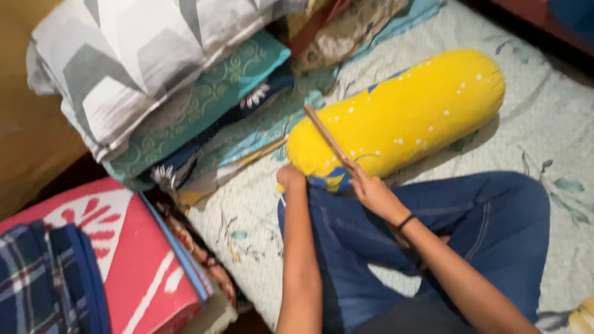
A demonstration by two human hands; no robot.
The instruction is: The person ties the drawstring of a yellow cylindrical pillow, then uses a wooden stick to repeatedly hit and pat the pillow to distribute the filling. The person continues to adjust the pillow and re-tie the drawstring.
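We grip the stick [327,137] firmly in our closed right hand [371,190]; left hand [291,178] fisted on the yellow bolster [402,114] end, steadying it.

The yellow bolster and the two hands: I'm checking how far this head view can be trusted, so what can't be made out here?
- Left hand: fingers curl down against the end of the yellow bolster, so its grip is hidden.
- Right hand: motion blur smears how its fingers close on the thin wooden stick.
- Bolster's near end: covered by both hands.
- Folded bedding stack: cut off by the top edge.
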